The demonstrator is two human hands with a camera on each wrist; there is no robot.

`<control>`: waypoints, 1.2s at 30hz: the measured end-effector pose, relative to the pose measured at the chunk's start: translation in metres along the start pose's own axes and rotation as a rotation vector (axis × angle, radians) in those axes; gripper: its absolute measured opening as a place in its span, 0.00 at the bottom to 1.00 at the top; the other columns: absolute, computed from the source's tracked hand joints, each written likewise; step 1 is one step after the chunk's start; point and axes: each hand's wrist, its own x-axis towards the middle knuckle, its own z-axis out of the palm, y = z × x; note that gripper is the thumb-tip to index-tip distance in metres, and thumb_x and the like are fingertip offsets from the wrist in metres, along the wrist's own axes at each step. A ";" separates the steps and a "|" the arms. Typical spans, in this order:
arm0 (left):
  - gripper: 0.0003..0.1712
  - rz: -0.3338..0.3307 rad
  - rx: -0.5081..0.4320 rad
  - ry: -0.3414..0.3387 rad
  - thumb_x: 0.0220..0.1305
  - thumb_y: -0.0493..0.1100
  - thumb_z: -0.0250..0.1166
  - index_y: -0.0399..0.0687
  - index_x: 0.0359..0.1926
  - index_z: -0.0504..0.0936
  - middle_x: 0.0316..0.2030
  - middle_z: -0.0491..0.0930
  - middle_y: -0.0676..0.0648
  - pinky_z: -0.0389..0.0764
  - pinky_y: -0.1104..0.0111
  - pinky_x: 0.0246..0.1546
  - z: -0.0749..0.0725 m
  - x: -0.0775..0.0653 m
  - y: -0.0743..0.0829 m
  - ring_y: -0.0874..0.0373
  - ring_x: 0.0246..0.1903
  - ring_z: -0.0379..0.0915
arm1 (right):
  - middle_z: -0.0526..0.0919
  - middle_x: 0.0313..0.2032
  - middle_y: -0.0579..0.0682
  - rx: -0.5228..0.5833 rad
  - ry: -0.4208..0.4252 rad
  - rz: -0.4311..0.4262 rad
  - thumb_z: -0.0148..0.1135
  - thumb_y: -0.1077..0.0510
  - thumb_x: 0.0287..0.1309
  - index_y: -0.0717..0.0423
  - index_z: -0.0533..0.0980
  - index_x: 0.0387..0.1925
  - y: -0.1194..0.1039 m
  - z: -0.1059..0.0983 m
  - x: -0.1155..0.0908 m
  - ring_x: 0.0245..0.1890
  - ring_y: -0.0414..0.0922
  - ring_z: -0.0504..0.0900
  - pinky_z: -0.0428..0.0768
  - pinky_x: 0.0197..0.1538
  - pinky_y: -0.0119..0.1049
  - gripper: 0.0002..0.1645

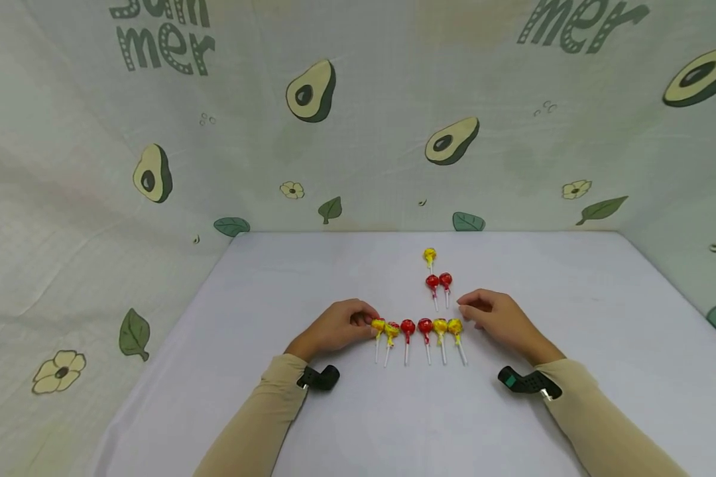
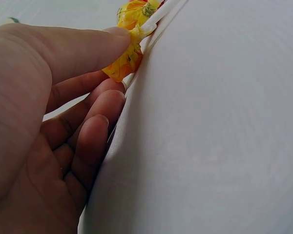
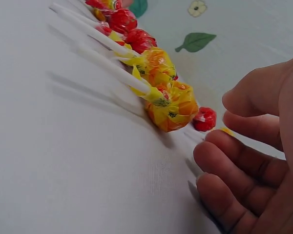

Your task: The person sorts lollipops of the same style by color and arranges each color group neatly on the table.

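Beige sleeves [image 1: 265, 411] with black wrist devices [image 1: 328, 377] lie over a white-covered table [image 1: 406, 430], backed by pale cloth [image 1: 370, 165] printed with avocados, leaves, flowers and lettering. Forearms angle inward from both sides. At the near row's left end, the left hand [image 1: 340, 324] pinches the leftmost yellow lollipop [image 1: 378, 324] between thumb and fingers. The right hand [image 1: 498, 318] grasps nothing — fingers loosely bent, just beside the rightmost yellow lollipop [image 1: 455, 326]. Between these two lie two more yellow lollipops [image 1: 440, 325] and two red lollipops [image 1: 408, 326], sticks toward the person. Farther back are a red pair [image 1: 445, 279] and a lone yellow lollipop [image 1: 430, 254] — round heads, crinkled glossy wrappers, slim white sticks.
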 end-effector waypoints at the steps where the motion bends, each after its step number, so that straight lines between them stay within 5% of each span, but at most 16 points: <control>1: 0.12 0.001 0.002 0.000 0.64 0.45 0.70 0.55 0.48 0.84 0.36 0.78 0.56 0.76 0.69 0.40 0.000 0.000 0.001 0.60 0.37 0.73 | 0.83 0.43 0.51 -0.006 0.003 -0.006 0.63 0.49 0.68 0.56 0.80 0.51 0.000 0.000 -0.002 0.41 0.48 0.79 0.81 0.40 0.37 0.17; 13: 0.16 0.035 0.041 0.000 0.65 0.44 0.70 0.53 0.53 0.85 0.37 0.77 0.57 0.75 0.68 0.41 -0.003 0.001 0.006 0.61 0.38 0.72 | 0.83 0.49 0.47 -0.076 0.005 -0.074 0.63 0.48 0.67 0.51 0.81 0.51 0.000 0.001 -0.012 0.50 0.48 0.78 0.75 0.52 0.47 0.16; 20: 0.12 0.045 0.043 -0.003 0.64 0.45 0.71 0.56 0.48 0.85 0.36 0.77 0.57 0.75 0.68 0.41 -0.005 0.003 0.006 0.61 0.37 0.72 | 0.83 0.46 0.45 -0.091 -0.012 -0.104 0.65 0.46 0.66 0.52 0.80 0.54 0.000 -0.001 -0.014 0.46 0.45 0.78 0.77 0.50 0.39 0.20; 29: 0.12 -0.015 -0.062 -0.016 0.62 0.48 0.72 0.61 0.47 0.83 0.38 0.80 0.56 0.76 0.66 0.43 -0.013 0.003 0.000 0.59 0.39 0.75 | 0.82 0.43 0.44 -0.093 0.004 -0.192 0.66 0.51 0.65 0.52 0.81 0.52 0.003 0.004 -0.012 0.41 0.44 0.78 0.77 0.44 0.33 0.16; 36: 0.12 -0.062 -0.181 -0.038 0.65 0.44 0.68 0.54 0.50 0.82 0.42 0.81 0.54 0.78 0.66 0.43 -0.014 0.004 -0.002 0.56 0.41 0.75 | 0.81 0.40 0.43 -0.109 0.003 -0.188 0.68 0.53 0.64 0.51 0.82 0.50 0.008 0.012 -0.015 0.39 0.42 0.78 0.77 0.42 0.33 0.14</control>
